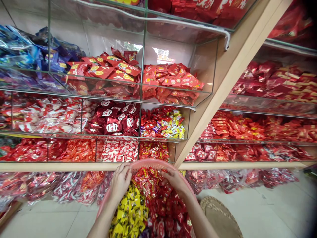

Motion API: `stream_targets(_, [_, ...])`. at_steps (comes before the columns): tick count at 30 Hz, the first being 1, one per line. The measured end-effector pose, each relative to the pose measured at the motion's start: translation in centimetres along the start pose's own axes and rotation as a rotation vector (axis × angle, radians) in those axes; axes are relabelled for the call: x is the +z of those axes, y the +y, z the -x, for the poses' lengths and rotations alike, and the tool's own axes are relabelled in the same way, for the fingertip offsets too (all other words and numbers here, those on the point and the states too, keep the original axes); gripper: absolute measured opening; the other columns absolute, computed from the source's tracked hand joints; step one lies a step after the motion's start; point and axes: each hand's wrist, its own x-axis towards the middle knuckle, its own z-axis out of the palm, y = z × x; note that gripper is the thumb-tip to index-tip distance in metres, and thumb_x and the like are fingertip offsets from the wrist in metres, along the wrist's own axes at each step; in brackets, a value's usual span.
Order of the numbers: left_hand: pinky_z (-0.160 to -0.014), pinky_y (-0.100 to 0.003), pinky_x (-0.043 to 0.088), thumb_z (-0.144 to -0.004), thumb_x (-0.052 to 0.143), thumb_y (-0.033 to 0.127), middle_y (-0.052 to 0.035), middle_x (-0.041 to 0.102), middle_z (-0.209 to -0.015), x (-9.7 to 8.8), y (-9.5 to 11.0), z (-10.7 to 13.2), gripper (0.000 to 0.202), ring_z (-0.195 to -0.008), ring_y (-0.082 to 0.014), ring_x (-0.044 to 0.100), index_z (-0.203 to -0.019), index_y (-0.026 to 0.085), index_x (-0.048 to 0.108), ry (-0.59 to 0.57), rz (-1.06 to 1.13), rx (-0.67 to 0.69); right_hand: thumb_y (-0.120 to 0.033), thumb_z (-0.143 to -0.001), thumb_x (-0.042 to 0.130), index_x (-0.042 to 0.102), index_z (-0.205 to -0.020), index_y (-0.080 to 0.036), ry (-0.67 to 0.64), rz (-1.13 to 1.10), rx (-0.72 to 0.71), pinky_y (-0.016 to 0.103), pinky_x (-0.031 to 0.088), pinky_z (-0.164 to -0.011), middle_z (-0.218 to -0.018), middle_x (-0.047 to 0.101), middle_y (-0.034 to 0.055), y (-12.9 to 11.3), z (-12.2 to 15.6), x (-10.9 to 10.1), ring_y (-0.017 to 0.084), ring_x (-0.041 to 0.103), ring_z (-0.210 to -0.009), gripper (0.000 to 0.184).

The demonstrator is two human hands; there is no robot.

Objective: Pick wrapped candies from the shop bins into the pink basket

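A pink plastic basket [152,162] with a perforated rim stands in front of me, against the lowest shelf. Inside it are yellow-wrapped candies [131,211] at the left, bright red-wrapped candies [148,181] at the far side, and darker red-wrapped candies [165,211] at the right. My left hand [121,180] is closed over the basket's far left rim. My right hand [174,180] reaches inside by the far right wall, fingers apart and curved at the red candies; nothing shows in its grasp.
Glass-divided shelves hold heaps of wrapped sweets, among them red packets [106,71], maroon packets [116,117] and mixed small candies [160,124]. A slanting wooden upright [218,99] separates two bays. Clear bags of sweets [74,186] lie below. A round woven stool [220,216] stands at the right.
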Motion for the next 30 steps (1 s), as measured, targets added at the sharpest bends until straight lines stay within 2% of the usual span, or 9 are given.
stream_targets(6, [-0.089,-0.034,0.044,-0.086,0.041,0.026,-0.0034,0.060,-0.109,0.0,0.0,0.0,0.021,-0.104,-0.0197,0.053,-0.093,0.022,0.060,-0.015,-0.002,-0.016,-0.041,-0.071,0.053,0.058,-0.062,-0.019,0.042,0.309,-0.294,0.025,0.033,-0.051,-0.055,0.049,-0.0021,0.7,-1.1,0.4,0.013,0.042,-0.054,0.025])
stream_targets(10, [-0.089,-0.034,0.044,-0.085,0.041,0.026,-0.0033,0.060,-0.109,0.0,0.0,0.0,0.021,-0.103,-0.0199,0.054,-0.093,0.023,0.060,-0.016,-0.006,-0.013,-0.042,-0.069,0.056,0.056,-0.064,-0.017,0.098,0.331,-0.225,0.023,0.027,-0.047,-0.051,0.042,-0.0040,1.8,-1.7,0.8,0.010,0.036,-0.048,0.025])
stream_targets(14, [-0.087,-0.034,0.045,-0.085,0.041,0.026,-0.0031,0.061,-0.108,0.0,0.0,0.0,0.021,-0.102,-0.0197,0.054,-0.092,0.023,0.061,-0.012,-0.015,-0.012,-0.044,-0.068,0.058,0.046,-0.052,-0.019,0.143,0.320,-0.242,0.023,0.028,-0.045,-0.048,0.039,-0.0044,2.4,-1.8,1.3,0.009,0.037,-0.046,0.032])
stream_targets(17, [-0.087,-0.033,0.045,-0.084,0.042,0.025,-0.0034,0.061,-0.108,0.0,0.0,0.0,0.021,-0.102,-0.0197,0.055,-0.092,0.023,0.061,0.007,-0.017,-0.005,-0.052,-0.070,0.055,0.054,-0.069,-0.018,0.111,0.165,-0.171,0.023,0.029,-0.038,-0.050,0.046,-0.0046,2.0,-1.4,2.1,0.009,0.038,-0.038,0.034])
stream_targets(19, [-0.088,-0.033,0.045,-0.084,0.043,0.025,-0.0036,0.061,-0.107,0.0,0.0,0.0,0.021,-0.102,-0.0197,0.055,-0.092,0.023,0.061,0.019,-0.014,0.003,-0.056,-0.071,0.054,0.056,-0.087,-0.018,0.090,0.052,-0.112,0.023,0.028,-0.033,-0.062,0.057,-0.0020,1.3,-1.0,2.7,0.008,0.038,-0.033,0.042])
stream_targets(21, [-0.087,-0.033,0.045,-0.084,0.042,0.025,-0.0036,0.061,-0.107,0.0,0.0,0.0,0.021,-0.102,-0.0197,0.055,-0.092,0.023,0.061,0.017,-0.012,0.005,-0.058,-0.071,0.054,0.055,-0.093,-0.019,0.110,-0.003,-0.132,0.024,0.028,-0.032,-0.077,0.063,0.0021,0.3,-1.0,2.8,0.007,0.038,-0.032,0.045])
stream_targets(23, [-0.087,-0.034,0.045,-0.084,0.042,0.025,-0.0033,0.061,-0.107,0.0,0.0,0.0,0.021,-0.102,-0.0198,0.055,-0.092,0.023,0.061,0.014,-0.009,0.004,-0.056,-0.073,0.053,0.056,-0.090,-0.018,0.174,-0.007,-0.210,0.024,0.031,-0.033,-0.081,0.064,0.0042,-0.6,-1.4,2.6,0.008,0.042,-0.035,0.042])
stream_targets(26, [-0.086,-0.034,0.046,-0.084,0.043,0.025,-0.0032,0.062,-0.107,0.0,0.0,-0.1,0.021,-0.101,-0.0199,0.056,-0.092,0.023,0.062,0.030,0.000,0.007,-0.052,-0.075,0.053,0.057,-0.089,-0.017,0.274,0.058,-0.319,0.024,0.039,-0.041,-0.077,0.064,0.0051,-1.8,-3.2,1.6,0.012,0.051,-0.046,0.038])
stream_targets(30, [-0.086,-0.033,0.046,-0.083,0.043,0.025,-0.0032,0.062,-0.106,0.0,0.1,-0.1,0.021,-0.100,-0.0197,0.056,-0.092,0.023,0.062,0.029,-0.004,0.000,-0.043,-0.075,0.054,0.060,-0.095,-0.016,0.300,0.280,-0.410,0.030,0.048,-0.065,-0.085,0.066,0.0076,-3.7,-6.8,1.3,0.018,0.061,-0.069,0.034])
